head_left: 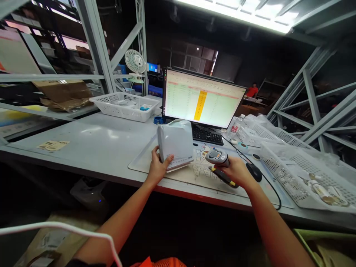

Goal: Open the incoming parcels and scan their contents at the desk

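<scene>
My left hand [159, 165] grips the lower left corner of a white box in clear plastic wrap [175, 142], thumb across its front face. The box stands tilted above the desk mat [144, 159], with small print and a dark code along its bottom edge. In my right hand [236, 171] is a grey barcode scanner [218, 157], fingers wrapped round its handle, its head turned toward the box. Below the scanner a black and yellow tool [226, 178] lies on the mat; the scanner and my hand partly cover it.
A monitor [205, 96] with a spreadsheet stands behind a black keyboard [207, 135]. White baskets [125, 105] sit at the back left, and more baskets [300, 178] line the right side. A mouse [253, 172] and its cable lie right of my hand. A small fan [135, 62] stands behind.
</scene>
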Tool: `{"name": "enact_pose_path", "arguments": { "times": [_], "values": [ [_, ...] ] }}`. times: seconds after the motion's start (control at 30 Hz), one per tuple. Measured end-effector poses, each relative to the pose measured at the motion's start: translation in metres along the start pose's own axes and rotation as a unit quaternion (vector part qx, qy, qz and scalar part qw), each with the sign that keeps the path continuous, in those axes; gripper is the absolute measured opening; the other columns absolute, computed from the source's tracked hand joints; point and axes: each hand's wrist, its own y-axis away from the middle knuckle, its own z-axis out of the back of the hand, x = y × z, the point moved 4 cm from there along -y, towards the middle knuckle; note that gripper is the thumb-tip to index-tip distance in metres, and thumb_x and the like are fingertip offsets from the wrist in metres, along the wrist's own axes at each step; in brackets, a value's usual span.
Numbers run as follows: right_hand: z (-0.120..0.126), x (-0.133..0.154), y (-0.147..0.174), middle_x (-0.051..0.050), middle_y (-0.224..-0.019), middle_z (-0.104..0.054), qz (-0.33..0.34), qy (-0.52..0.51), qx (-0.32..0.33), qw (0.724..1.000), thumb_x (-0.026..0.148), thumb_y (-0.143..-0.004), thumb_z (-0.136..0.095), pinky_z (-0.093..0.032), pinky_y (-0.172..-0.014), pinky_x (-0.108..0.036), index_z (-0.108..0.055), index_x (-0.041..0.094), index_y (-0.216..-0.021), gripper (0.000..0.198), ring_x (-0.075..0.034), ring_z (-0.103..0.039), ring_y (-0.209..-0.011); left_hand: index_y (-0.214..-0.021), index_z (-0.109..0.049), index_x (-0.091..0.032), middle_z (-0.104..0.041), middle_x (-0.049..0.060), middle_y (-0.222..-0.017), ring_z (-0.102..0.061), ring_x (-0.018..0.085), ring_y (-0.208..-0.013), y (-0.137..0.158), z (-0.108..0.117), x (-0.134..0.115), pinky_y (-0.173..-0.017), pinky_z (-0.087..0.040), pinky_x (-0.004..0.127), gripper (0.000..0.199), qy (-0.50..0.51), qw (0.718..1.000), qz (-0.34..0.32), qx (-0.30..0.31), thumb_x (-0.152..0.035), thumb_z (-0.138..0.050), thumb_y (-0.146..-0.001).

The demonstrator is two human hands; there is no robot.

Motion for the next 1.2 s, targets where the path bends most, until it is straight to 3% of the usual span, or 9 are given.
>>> {"name": "enact_pose_path", "arguments": {
  "times": [0.17, 0.3, 0.57, 0.67, 0.77, 0.83, 0.97, 1.1, 1.2],
  "values": [
    [-0.013, -0.065, -0.03, -0.011, -0.106, -0.079, -0.143, 0.068, -0.031, 0.987, 0.036, -0.095, -0.074, -0.055, -0.08, -0.033, -0.075, 0.017, -0.118, 0.029, -0.028, -0.075, -0.099, -0.158, -0.028, -0.023, -0.071, 0.018, -0.131, -0.071, 0.039, -0.118, -0.013, 0.062, 0.012, -0.103, -0.053, 0.054, 0.107, -0.113, 0.991, -0.002, -0.071, -0.068, -0.078, -0.074],
    [-0.024, -0.082, -0.032, -0.014, -0.125, -0.072, -0.196, 0.096, -0.071, 0.973, 0.039, -0.101, -0.07, -0.058, -0.094, -0.038, -0.069, 0.017, -0.131, 0.037, -0.025, -0.071, -0.109, -0.157, -0.027, -0.022, -0.068, 0.02, -0.135, -0.068, 0.044, -0.122, -0.015, 0.089, 0.026, -0.101, -0.054, 0.055, 0.115, -0.179, 0.981, 0.021, -0.071, -0.071, -0.077, -0.067],
    [-0.033, -0.073, -0.078, -0.011, -0.142, -0.063, -0.173, 0.109, -0.061, 0.977, 0.044, -0.105, -0.067, -0.059, -0.103, -0.048, -0.066, 0.023, -0.136, 0.037, -0.026, -0.065, -0.121, -0.158, -0.027, -0.021, -0.062, 0.025, -0.143, -0.065, 0.049, -0.128, -0.011, 0.077, 0.032, -0.102, -0.054, 0.059, 0.112, -0.252, 0.963, 0.031, -0.086, -0.07, -0.077, -0.071],
    [-0.055, -0.061, -0.113, -0.014, -0.147, -0.06, -0.143, 0.102, -0.029, 0.984, 0.042, -0.107, -0.063, -0.053, -0.11, -0.051, -0.058, 0.019, -0.148, 0.047, -0.028, -0.062, -0.129, -0.157, -0.029, -0.021, -0.065, 0.024, -0.139, -0.068, 0.049, -0.123, -0.011, 0.076, 0.03, -0.098, -0.056, 0.058, 0.112, -0.272, 0.958, 0.025, -0.091, -0.07, -0.079, -0.07],
    [-0.093, -0.046, -0.15, -0.017, -0.153, -0.058, -0.112, 0.088, 0.029, 0.989, 0.037, -0.105, -0.062, -0.044, -0.119, -0.041, -0.058, 0.016, -0.151, 0.051, -0.029, -0.055, -0.14, -0.157, -0.029, -0.021, -0.065, 0.024, -0.138, -0.069, 0.048, -0.122, -0.008, 0.076, 0.026, -0.097, -0.057, 0.058, 0.111, -0.288, 0.953, 0.034, -0.093, -0.07, -0.078, -0.07],
    [-0.115, -0.039, -0.17, -0.02, -0.163, -0.049, -0.11, 0.084, 0.05, 0.989, 0.037, -0.103, -0.064, -0.037, -0.124, -0.043, -0.053, 0.014, -0.156, 0.059, -0.034, -0.043, -0.151, -0.157, -0.029, -0.021, -0.066, 0.023, -0.139, -0.069, 0.048, -0.122, -0.007, 0.077, 0.024, -0.097, -0.058, 0.057, 0.111, -0.289, 0.952, 0.044, -0.087, -0.071, -0.076, -0.071],
    [-0.134, -0.033, -0.193, -0.019, -0.18, -0.01, -0.137, 0.084, 0.014, 0.987, 0.04, -0.111, -0.047, -0.013, -0.133, -0.055, -0.025, 0.01, -0.171, 0.07, -0.037, -0.004, -0.166, -0.157, -0.03, -0.02, -0.066, 0.023, -0.137, -0.069, 0.047, -0.122, -0.007, 0.079, 0.023, -0.095, -0.059, 0.056, 0.111, -0.287, 0.953, 0.05, -0.083, -0.073, -0.075, -0.071],
    [-0.139, -0.037, -0.197, -0.02, -0.18, -0.01, -0.156, 0.068, 0.031, 0.985, 0.041, -0.11, -0.048, -0.01, -0.132, -0.064, -0.045, 0.006, -0.161, 0.062, -0.041, -0.002, -0.166, -0.157, -0.03, -0.02, -0.066, 0.024, -0.137, -0.069, 0.047, -0.122, -0.009, 0.08, 0.027, -0.094, -0.059, 0.055, 0.111, -0.29, 0.952, 0.043, -0.085, -0.073, -0.077, -0.072],
    [-0.131, -0.031, -0.198, -0.024, -0.179, -0.013, -0.157, 0.053, 0.02, 0.986, 0.038, -0.11, -0.048, -0.013, -0.13, -0.067, -0.048, 0.003, -0.158, 0.06, -0.043, -0.006, -0.166, -0.157, -0.03, -0.02, -0.065, 0.024, -0.14, -0.068, 0.048, -0.123, -0.009, 0.079, 0.028, -0.095, -0.059, 0.057, 0.108, -0.285, 0.954, 0.037, -0.087, -0.071, -0.075, -0.073]
  ]
}}
